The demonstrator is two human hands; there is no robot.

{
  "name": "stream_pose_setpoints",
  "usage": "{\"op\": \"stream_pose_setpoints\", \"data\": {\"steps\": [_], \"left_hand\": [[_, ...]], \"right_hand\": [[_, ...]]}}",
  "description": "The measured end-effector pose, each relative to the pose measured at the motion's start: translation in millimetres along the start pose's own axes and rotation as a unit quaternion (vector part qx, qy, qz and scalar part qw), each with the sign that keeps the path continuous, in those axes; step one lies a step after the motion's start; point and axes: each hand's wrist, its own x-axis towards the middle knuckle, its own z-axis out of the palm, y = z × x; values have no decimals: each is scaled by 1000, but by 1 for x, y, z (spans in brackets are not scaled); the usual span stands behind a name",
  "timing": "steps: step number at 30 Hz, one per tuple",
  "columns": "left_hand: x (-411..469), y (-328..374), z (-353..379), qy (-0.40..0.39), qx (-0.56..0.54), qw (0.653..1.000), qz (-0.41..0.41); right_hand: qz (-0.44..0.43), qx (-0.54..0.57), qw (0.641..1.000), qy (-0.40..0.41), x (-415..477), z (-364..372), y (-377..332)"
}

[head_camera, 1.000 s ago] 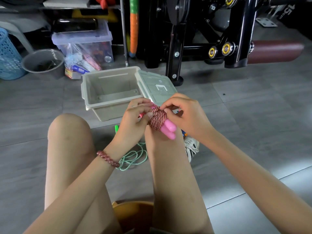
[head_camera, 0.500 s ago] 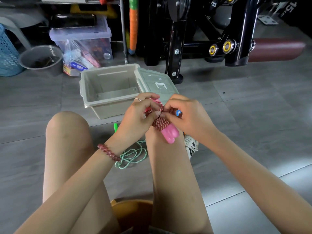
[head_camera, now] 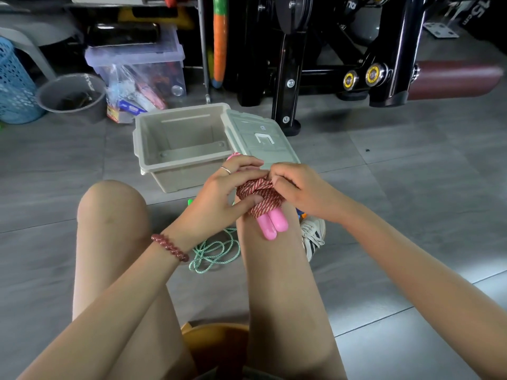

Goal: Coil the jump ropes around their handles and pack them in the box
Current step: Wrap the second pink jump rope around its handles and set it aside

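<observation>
A pink-handled jump rope [head_camera: 270, 224] rests on my right knee, its red-and-white cord [head_camera: 260, 197] wound tightly around both handles. My left hand [head_camera: 223, 192] grips the bundle from the left, thumb pressed on the coils. My right hand [head_camera: 299, 189] pinches the cord at the top of the bundle. The beige box [head_camera: 153, 157] stands open on the floor just beyond my hands, with nothing visible inside it, its lid [head_camera: 260, 138] swung out to the right. A green jump rope [head_camera: 214, 252] lies loose on the floor between my knees, partly hidden.
A black exercise machine [head_camera: 329, 56] stands behind the box. At the back left are a clear storage bin [head_camera: 137, 64], a grey bucket [head_camera: 71, 96] and a blue basket [head_camera: 13, 83]. My sneaker [head_camera: 312, 237] is beside my right knee. I sit on an orange stool [head_camera: 216, 344].
My hands have shifted on the bundle: the right hand now pinches the cord at its top and the left thumb presses the coils. The handles point down along my knee.
</observation>
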Motion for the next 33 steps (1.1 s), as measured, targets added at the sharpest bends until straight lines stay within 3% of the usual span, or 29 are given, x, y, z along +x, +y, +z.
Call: {"op": "stream_pose_setpoints", "data": {"steps": [8,13,19,26,33], "left_hand": [[-4,-7,-6,10,-16,1000,-13],[-12,-6,-6,43,-47,998,-26],[-16,-8,-1,50,-36,998,-33],[-9,-1,-5,30,1,999,-43],[-12,-5,-8,-22,56,997,-38]], "right_hand": [[83,153,984,-48,2,-1,9],[-15,-10,1000,14,4,9,2],[41,85,995,20,-1,10,8],[-15,-96,994,55,-1,14,-7],[-10,-84,996,0,6,6,-7]]}}
